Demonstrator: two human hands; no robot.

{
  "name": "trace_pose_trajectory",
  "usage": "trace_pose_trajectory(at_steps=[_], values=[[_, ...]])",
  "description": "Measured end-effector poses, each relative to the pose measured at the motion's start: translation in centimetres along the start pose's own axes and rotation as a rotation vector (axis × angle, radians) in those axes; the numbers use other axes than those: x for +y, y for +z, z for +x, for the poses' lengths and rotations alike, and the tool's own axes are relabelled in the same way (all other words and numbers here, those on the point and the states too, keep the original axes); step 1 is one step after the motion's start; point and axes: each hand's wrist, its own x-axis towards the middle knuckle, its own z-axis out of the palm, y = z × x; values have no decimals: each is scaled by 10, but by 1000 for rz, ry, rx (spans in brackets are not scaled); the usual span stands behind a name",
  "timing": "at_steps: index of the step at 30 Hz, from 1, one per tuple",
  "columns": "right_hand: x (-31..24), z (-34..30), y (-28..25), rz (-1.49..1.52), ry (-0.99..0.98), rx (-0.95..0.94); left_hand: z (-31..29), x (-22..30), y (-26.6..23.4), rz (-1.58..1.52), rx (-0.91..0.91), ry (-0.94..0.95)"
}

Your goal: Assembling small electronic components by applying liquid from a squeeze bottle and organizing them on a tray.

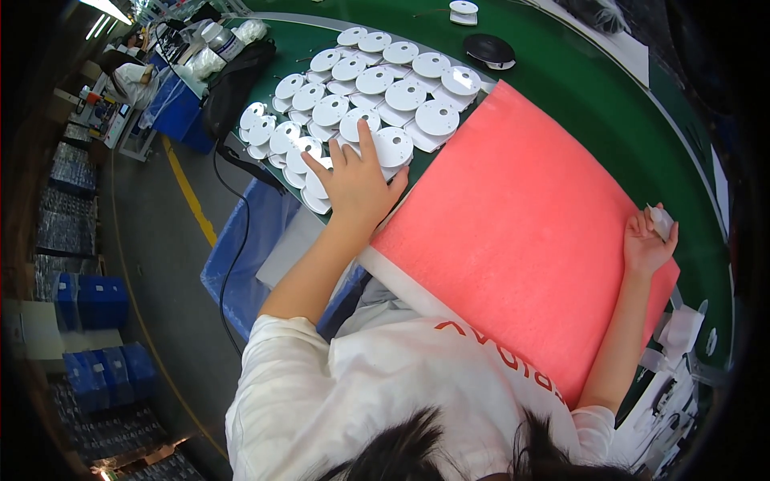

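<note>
- Far left, off the counter: blue bins point(100, 298) stacked on the floor, blue-lined crate point(241, 240) right by your seat, prob. kept within reach.
- White round discs point(377, 88) sit in overlapping rows on the green counter point(577, 80), shingled so they pack tight w/o sliding.
- Your left hand point(357, 184) lies flat on the near discs, fingers point(367, 136) spread wide, palm down. Nothing gripped; looks like you're pinning the row steady.
- Pink foam sheet point(521, 232) lies flat just beside the discs, near edge at your chest, covering most of the counter in front of you.
- Your right hand point(648, 244) rests on the sheet's right edge, fingers curled around a small white piece point(661, 222), holding it ready.
- Black round part point(490, 50) sits apart, farther back.
</note>
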Motion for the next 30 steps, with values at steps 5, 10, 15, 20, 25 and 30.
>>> trace_pose_trajectory(at_steps=[5, 10, 15, 20, 25, 30], values=[[0, 0, 0, -5, 1, 0, 6, -3, 2, -9, -6, -25], [0, -1, 0, 2, 13, -10, 9, -8, 5, 26, 39, -13], [0, -1, 2, -3, 6, -7, 10, -11, 2, 35, 44, -8], [0, 0, 0, 0, 11, -16, 14, -12, 2, 2, 10, -44], [-1, 1, -4, 13, 28, -42, 19, -9, -4, 116, -100, -111], [-1, 0, -3, -12, 27, -29, 20, 14, -8, -64, 195, 141]])
